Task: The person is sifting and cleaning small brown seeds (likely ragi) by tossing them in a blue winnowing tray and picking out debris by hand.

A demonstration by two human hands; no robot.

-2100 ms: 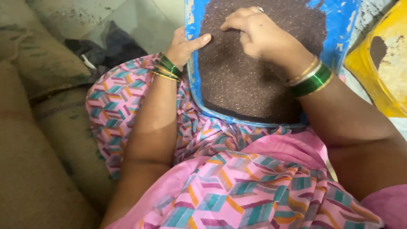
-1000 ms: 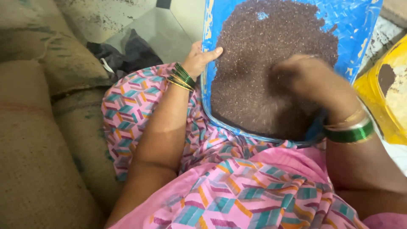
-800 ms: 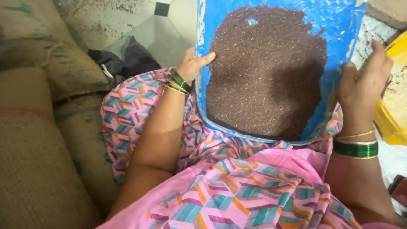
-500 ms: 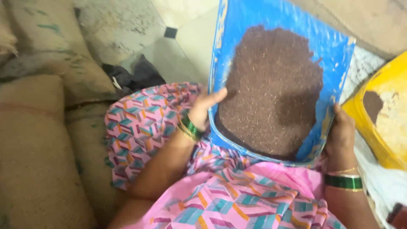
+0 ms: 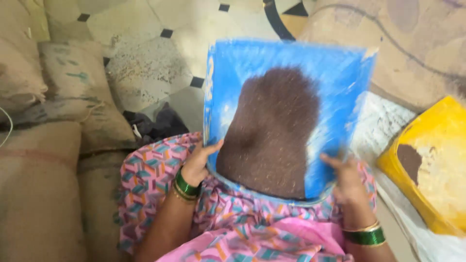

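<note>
Your left hand (image 5: 196,165) has burlap sacks (image 5: 39,184) close on its outer side and a dark cloth bundle (image 5: 155,123) just beyond. Past the blue tray's (image 5: 291,63) far edge the tiled floor (image 5: 145,63) lies open. A yellow tray (image 5: 437,170) crowds your right hand (image 5: 347,182).

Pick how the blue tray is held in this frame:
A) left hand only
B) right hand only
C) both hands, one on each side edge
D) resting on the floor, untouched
C: the left hand and right hand grip opposite edges of the blue tray, with dark grain piled on it.
</note>
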